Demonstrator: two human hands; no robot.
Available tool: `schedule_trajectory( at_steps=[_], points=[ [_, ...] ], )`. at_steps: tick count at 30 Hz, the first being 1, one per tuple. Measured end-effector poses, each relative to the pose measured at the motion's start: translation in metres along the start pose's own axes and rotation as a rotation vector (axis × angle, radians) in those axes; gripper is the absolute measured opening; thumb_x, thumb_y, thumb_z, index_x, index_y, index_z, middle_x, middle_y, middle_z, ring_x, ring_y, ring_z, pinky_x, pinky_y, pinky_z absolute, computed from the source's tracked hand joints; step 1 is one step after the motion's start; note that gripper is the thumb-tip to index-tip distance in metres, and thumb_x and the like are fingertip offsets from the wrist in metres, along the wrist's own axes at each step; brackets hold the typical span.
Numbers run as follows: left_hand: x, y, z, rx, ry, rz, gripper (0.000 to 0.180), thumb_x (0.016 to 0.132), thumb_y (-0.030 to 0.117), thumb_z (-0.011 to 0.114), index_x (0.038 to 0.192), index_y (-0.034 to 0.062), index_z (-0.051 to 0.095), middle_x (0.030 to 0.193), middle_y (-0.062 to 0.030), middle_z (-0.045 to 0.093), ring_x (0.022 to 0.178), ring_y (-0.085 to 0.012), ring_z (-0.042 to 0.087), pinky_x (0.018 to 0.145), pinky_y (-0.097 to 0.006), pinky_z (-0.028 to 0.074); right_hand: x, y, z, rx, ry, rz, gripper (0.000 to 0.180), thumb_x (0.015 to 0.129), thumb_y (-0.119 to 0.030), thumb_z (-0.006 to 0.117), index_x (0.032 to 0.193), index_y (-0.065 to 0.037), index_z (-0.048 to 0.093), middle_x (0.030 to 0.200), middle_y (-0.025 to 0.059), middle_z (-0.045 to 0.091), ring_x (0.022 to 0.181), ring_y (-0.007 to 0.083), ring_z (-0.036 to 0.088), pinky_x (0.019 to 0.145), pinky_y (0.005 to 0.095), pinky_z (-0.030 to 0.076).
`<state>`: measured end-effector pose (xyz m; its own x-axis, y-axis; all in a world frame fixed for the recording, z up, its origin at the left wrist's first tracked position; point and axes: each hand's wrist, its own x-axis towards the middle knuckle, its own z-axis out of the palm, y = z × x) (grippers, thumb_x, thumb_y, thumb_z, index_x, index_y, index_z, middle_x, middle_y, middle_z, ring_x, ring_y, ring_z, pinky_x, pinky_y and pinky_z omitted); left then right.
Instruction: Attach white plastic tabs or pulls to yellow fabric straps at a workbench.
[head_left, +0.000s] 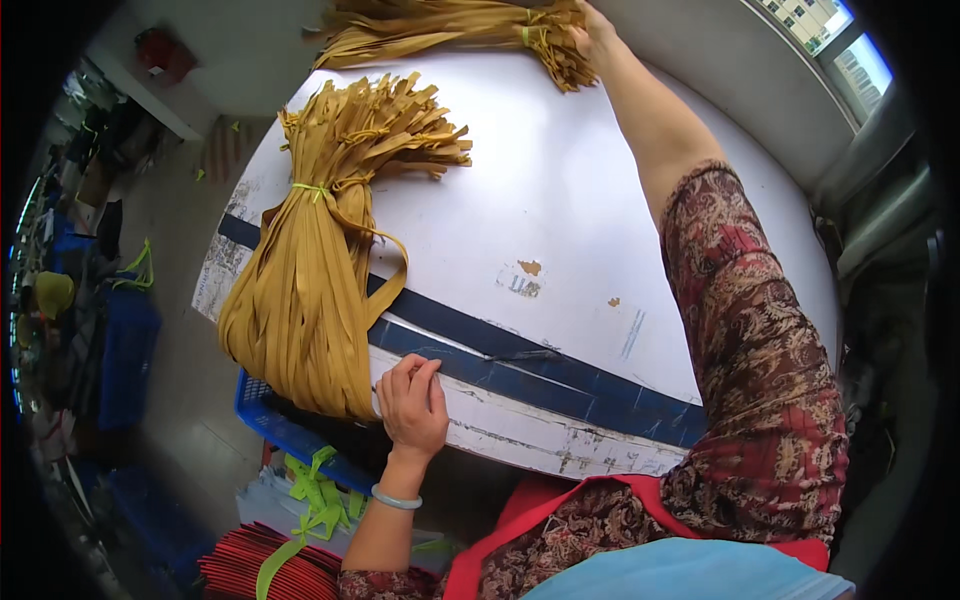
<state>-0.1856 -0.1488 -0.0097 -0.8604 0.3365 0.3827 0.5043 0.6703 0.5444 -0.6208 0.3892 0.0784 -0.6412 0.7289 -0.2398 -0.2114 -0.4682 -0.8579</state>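
My right arm reaches to the far side of the table, where my right hand (592,32) is closed on the tied end of a bundle of mustard-yellow fabric straps (430,30). A second bundle of the same straps (300,290), bound with a thin yellow-green tie (313,190), lies on the left of the table and hangs over its near edge. Just right of that bundle's lower end, my left hand (412,408) rests on the table's near edge. Its fingers are curled together, with nothing visible in them.
The white table (560,190) has dark blue strips along its near side. Below its left edge is a blue plastic crate (262,405). Nearby lie bright green ties (322,495) and a bundle of red-and-black strips (268,565). A window (825,35) is at upper right.
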Motion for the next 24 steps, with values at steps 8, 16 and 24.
schedule_trajectory(
  at_steps=[8,16,24],
  points=[
    [-0.014,0.001,-0.007,-0.02,0.082,0.041,0.02,0.08,0.003,0.064,0.1,0.0079,0.066,0.102,-0.0061,0.059,0.091,-0.0276,0.055,0.082,-0.039,0.041,-0.206,0.04,-0.052,-0.943,-0.419,-0.518,0.034,0.089,-0.017,0.065,0.119,-0.002,0.062,0.11,0.0129,0.065,0.1,0.0215,0.062,0.087,0.0321,0.052],
    [-0.025,-0.011,-0.008,-0.05,0.136,0.019,0.018,0.079,0.002,0.064,0.096,0.0071,0.066,0.1,-0.0069,0.06,0.09,-0.0276,0.056,0.08,-0.038,0.042,-0.449,0.141,0.056,-1.002,-0.935,-0.312,0.063,0.091,-0.037,0.065,0.142,-0.006,0.044,0.134,0.0211,0.053,0.127,0.0287,0.05,0.104,0.0394,0.043],
    [-0.029,-0.021,-0.011,-0.074,0.175,0.013,0.022,0.077,0.005,0.064,0.098,0.0097,0.063,0.1,-0.0067,0.058,0.091,-0.029,0.055,0.082,-0.041,0.042,-0.46,0.185,0.137,-2.093,-1.387,-1.508,0.064,0.077,-0.007,0.07,0.136,-0.021,0.051,0.144,0.0,0.046,0.14,0.0252,0.031,0.117,0.0405,0.024]
  ],
)
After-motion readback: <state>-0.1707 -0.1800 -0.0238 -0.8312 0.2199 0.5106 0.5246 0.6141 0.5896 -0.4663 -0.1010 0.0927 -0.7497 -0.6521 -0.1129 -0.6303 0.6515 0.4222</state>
